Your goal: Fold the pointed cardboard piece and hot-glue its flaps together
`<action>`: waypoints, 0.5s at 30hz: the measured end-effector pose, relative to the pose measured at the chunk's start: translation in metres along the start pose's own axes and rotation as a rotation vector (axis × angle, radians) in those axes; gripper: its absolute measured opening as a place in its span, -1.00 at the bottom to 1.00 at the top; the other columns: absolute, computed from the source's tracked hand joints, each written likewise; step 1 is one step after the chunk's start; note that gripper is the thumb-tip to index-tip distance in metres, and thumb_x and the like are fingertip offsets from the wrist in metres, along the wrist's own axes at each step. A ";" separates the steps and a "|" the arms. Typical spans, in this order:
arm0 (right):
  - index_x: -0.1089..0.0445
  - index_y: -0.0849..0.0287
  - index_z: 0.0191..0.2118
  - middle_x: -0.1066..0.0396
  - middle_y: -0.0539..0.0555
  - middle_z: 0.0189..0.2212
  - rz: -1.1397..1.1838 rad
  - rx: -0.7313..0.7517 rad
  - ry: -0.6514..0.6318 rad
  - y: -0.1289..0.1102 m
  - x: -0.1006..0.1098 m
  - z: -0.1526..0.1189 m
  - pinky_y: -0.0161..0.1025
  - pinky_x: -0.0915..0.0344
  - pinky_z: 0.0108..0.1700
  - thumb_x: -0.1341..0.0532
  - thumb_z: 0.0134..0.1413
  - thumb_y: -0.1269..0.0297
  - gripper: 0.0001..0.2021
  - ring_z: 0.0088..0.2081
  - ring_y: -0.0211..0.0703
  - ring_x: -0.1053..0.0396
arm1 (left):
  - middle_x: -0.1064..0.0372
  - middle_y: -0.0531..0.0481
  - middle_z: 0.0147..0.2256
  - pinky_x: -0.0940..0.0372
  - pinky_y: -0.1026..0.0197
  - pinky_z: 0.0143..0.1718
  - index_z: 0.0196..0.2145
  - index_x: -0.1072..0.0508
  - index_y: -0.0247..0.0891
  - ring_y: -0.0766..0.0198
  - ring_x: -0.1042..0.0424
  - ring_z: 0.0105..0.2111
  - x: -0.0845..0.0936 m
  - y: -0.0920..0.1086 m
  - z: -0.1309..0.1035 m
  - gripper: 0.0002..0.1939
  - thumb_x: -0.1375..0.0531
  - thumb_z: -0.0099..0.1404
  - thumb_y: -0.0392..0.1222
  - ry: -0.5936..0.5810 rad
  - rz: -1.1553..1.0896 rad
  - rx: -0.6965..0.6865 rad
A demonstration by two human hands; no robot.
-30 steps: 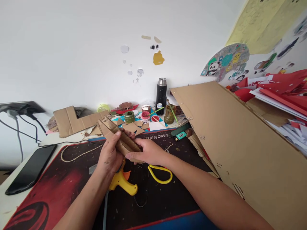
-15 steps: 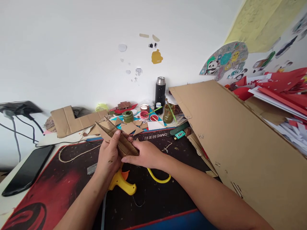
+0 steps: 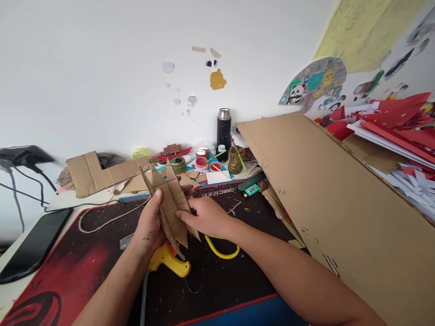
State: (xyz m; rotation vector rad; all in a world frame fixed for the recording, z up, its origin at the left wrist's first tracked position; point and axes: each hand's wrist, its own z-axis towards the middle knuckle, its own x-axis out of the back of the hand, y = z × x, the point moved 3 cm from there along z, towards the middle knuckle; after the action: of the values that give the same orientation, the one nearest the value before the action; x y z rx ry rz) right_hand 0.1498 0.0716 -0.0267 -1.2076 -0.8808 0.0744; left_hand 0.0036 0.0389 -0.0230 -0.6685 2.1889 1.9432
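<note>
Both hands hold a folded cardboard piece [image 3: 172, 203] with pointed ends, its flat face turned up and its corrugated edges showing. My left hand [image 3: 151, 222] grips its left side, the thumb lying on the edge. On the right side my right hand [image 3: 204, 215] pinches it, thumb on the face and other fingers partly hidden behind. Below the cardboard, a yellow glue gun [image 3: 171, 261] lies on the dark mat [image 3: 238, 290], partly covered by my left hand and the cardboard. A yellow curved handle [image 3: 222, 252] sits beneath my right wrist.
Paint jars [image 3: 178, 165], cardboard scraps and a black thermos [image 3: 224, 129] stand along the wall. A large cardboard sheet [image 3: 340, 194] leans at the right beside red and white paper [image 3: 390, 127]. A black phone [image 3: 36, 244] lies at the left, a string loop [image 3: 102, 226] nearer the middle.
The cardboard piece has turned in my hands, so its broad face now shows instead of its narrow edges. The thumbs have shifted on it. The view has moved slightly.
</note>
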 end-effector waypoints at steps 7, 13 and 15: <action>-0.45 0.16 -0.39 -0.51 0.04 -0.45 -0.154 -0.055 0.182 0.004 0.015 0.004 -0.23 -0.01 -0.37 -0.27 0.42 0.06 -0.64 -0.41 -0.19 -0.34 | -0.70 -0.17 -0.04 -0.53 -0.07 0.04 0.01 -0.62 -0.21 -0.23 -0.61 0.06 0.007 0.012 0.001 -0.43 -0.41 0.11 0.15 0.013 0.272 -0.085; -0.44 0.16 -0.36 -0.51 0.06 -0.44 -0.253 -0.105 0.196 0.007 0.019 0.007 -0.21 0.03 -0.37 -0.24 0.44 0.06 -0.65 -0.43 -0.17 -0.29 | -0.70 -0.12 -0.16 -0.51 -0.02 -0.12 -0.15 -0.59 -0.18 -0.16 -0.63 -0.13 0.017 0.009 0.007 -0.58 -0.34 0.07 0.07 0.025 0.815 -0.130; -0.48 0.17 -0.31 -0.56 0.10 -0.38 -0.266 -0.107 0.162 0.007 0.018 0.007 -0.20 0.01 -0.35 -0.23 0.44 0.07 -0.68 -0.37 -0.14 -0.36 | -0.70 -0.13 -0.17 -0.49 -0.01 -0.15 -0.19 -0.58 -0.17 -0.15 -0.63 -0.15 0.018 0.010 0.008 -0.62 -0.28 0.10 0.08 0.049 0.919 -0.159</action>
State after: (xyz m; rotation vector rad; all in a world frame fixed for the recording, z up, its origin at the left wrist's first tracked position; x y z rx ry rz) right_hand 0.1604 0.0889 -0.0216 -1.1673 -0.9035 -0.2847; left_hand -0.0180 0.0429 -0.0219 0.3920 2.6537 2.4950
